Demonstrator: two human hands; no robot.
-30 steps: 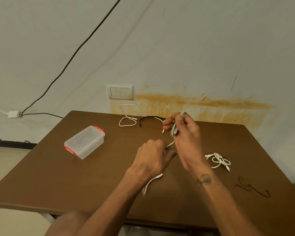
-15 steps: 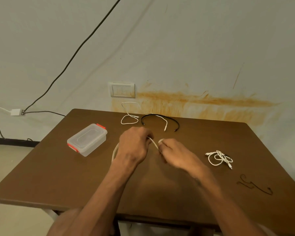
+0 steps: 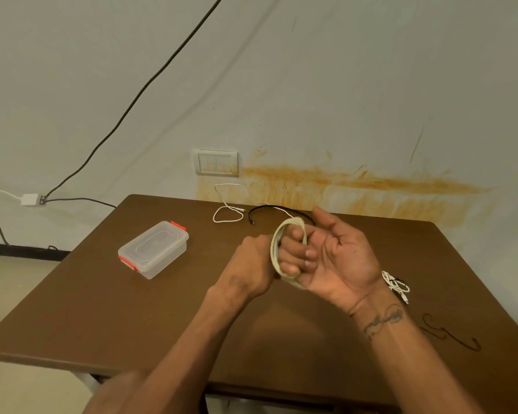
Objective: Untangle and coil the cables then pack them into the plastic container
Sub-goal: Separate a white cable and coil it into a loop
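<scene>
Palm-up right hand, fingers curled through coiled cable; left hand grip closed beside it.

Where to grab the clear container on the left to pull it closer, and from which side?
Grip the plastic container across its two long walls, coming down from above. It sits flat and skewed on the table with the lid on; the red latches occupy the short ends, so the long sides are the freer grip. The left hand looks nearest.

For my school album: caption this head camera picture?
Two hands wind a white cable into loops beside a closed plastic container.
</scene>
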